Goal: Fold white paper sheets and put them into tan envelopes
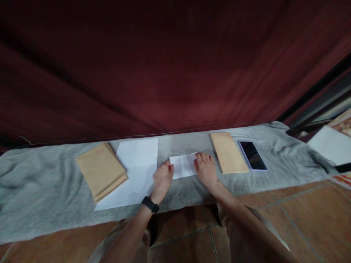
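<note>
A folded sheet of white paper point(183, 165) lies flat between my hands on the grey cloth. My left hand point(163, 176), with curled fingers, grips its left end; the wrist above wears a black watch. At the opposite end, my right hand point(205, 167) has its fingers bent over the paper's edge, thumb against it. Fingertips on both sides are partly hidden. Close to my left hand lie larger white sheets point(139, 164), partly under a stack of brown envelopes point(100, 166). Right of my right hand is a lighter tan envelope point(229, 153), apart from it.
A phone with a purple case point(252, 156) lies beyond the tan envelope. The wrinkled grey cloth point(35, 186) covers a long, narrow surface backed by a dark red curtain point(175, 73). A white item point(330, 144) is at far right. Tiled floor point(186, 230) shows below.
</note>
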`<state>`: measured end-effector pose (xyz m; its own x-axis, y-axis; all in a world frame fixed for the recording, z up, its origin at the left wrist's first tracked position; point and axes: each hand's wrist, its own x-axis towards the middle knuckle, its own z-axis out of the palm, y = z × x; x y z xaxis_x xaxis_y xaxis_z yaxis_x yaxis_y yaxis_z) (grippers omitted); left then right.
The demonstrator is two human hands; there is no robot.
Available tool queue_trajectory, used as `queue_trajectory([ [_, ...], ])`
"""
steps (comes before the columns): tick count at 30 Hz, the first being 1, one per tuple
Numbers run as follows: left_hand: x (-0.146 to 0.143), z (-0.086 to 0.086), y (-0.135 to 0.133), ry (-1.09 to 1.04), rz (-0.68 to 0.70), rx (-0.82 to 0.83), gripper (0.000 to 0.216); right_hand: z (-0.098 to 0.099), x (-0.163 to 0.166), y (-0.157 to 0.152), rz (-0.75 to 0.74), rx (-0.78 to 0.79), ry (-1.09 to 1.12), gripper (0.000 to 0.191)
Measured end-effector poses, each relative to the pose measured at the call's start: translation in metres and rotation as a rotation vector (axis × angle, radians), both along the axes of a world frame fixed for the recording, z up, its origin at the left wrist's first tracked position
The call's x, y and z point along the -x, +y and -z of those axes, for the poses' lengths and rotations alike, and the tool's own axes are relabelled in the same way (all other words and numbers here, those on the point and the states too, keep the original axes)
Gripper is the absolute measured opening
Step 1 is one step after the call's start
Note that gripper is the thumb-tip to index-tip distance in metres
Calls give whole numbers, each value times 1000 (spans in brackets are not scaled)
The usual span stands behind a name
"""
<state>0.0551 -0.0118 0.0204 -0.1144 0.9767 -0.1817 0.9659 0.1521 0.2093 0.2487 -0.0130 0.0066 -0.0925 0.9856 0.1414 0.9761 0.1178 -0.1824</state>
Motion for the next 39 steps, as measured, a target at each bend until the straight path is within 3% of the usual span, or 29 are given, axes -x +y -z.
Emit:
queue_trajectory([
  [4, 0, -1, 0, -3, 16, -10, 29, 9, 10, -4, -227, -25, 170, 40],
  [6, 0, -1, 0, -1, 18, -12, 29, 16, 15, -7, -271, -21, 179, 43],
  [12, 0, 3, 2, -8, 11, -6, 29, 30, 20, -13, -243, -25, 68, 52],
  [24, -4, 3, -6, 79, 39, -131, 35, 37, 21, -15, -241, -116, -16, 55],
  [26, -8, 5, -9, 69, 100, -232, 32, 39, 22, -14, -242, -140, -17, 54],
  [31, -32, 23, -19, -80, 414, -508, 41, 46, 20, -14, -267, -171, -43, 55],
  [35, -43, 42, -22, -125, 500, -487, 59, 50, 16, -17, -296, -192, -76, 61],
  [39, -40, 51, -21, -108, 516, -458, 63, 53, 16, -19, -281, -213, -84, 61],
])
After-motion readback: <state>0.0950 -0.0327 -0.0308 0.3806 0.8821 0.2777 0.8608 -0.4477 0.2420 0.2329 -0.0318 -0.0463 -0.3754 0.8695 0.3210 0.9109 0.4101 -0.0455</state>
